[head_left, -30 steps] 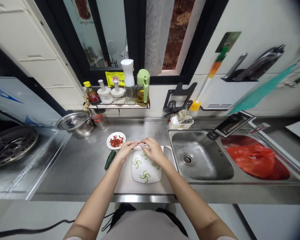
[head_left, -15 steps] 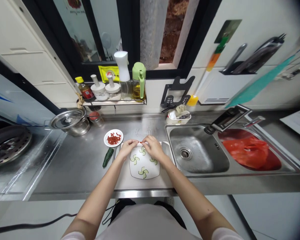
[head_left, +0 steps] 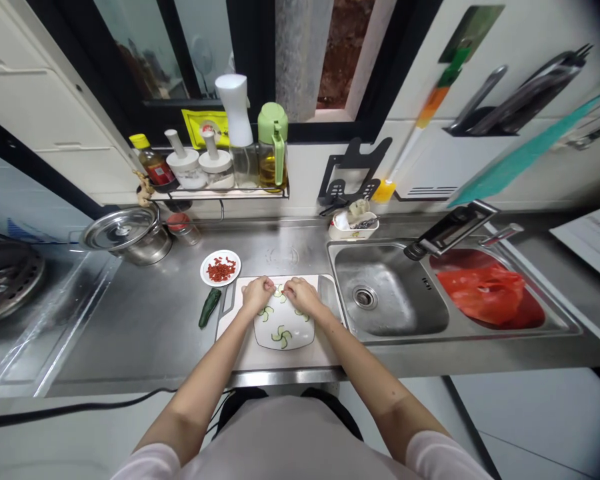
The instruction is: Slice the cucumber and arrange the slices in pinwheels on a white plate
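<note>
On a white plate, thin green-edged cucumber slices lie in pinwheel shapes. The plate rests on a pale cutting board. My left hand is closed in a pinch over the plate's far left part; what its fingers hold, if anything, is hidden. Across from it, my right hand pinches a small red piece, like a goji berry, beside the far pinwheel. Each hand partly covers the pinwheel at its side. More goji berries lie in a small white dish left of the board.
A dark green cucumber piece lies left of the board. Behind are a lidded steel pot, a red-lidded jar and a rack of bottles. To the right is a steel sink, with a red plastic bag in its second basin.
My hands, whose fingertips met at the plate's far edge, have drawn apart and come slightly nearer over the plate. The far pinwheel now shows between them. The camera view has shifted.
</note>
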A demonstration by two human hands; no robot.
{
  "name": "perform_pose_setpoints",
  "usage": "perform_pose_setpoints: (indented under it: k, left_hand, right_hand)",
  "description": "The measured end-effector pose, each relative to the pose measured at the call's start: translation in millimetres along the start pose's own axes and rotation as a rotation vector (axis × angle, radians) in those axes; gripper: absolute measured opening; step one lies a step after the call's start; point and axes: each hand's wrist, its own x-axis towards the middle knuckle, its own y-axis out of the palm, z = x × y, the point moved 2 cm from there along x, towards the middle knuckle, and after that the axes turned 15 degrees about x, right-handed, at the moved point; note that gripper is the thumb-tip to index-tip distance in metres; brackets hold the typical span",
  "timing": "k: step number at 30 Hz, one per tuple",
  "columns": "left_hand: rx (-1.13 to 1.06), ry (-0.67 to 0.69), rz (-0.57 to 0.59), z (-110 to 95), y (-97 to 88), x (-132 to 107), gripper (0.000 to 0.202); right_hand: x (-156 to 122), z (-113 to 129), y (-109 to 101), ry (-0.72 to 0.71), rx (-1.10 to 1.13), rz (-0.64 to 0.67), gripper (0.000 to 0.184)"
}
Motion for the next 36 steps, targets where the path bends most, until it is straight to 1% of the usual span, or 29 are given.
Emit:
perform_pose_setpoints:
  k: [8, 18, 25, 29, 33, 36]
  left_hand:
    - [0.065, 0.026, 0.032, -9.7, 10.6, 3.9, 0.013]
    - [0.184, 0.038, 0.021, -15.9, 13.4, 2.7, 0.013]
    - [0.228, 0.037, 0.021, -16.5, 14.9, 2.8, 0.011]
    - [0.231, 0.042, 0.023, -16.5, 14.7, 2.6, 0.011]
    - [0.229, 0.044, 0.032, -16.8, 14.1, 2.4, 0.013]
    - [0.224, 0.042, 0.030, -16.8, 14.1, 2.4, 0.013]
  right_hand:
    - [4.2, -2.2, 10.8, -0.023, -0.073, 0.022, 0.021]
    - [6.0, -5.2, 13.6, -0.001, -0.104, 0.046, 0.023]
    - [6.3, -6.0, 15.0, 0.049, -0.122, 0.080, 0.025]
    - [5.2, -6.2, 11.4, 0.065, -0.089, 0.049, 0.022]
    - [5.3, -5.4, 6.2, 0.114, -0.052, -0.007, 0.021]
    - [6.4, -3.9, 7.7, 0.130, -0.038, -0.017, 0.019]
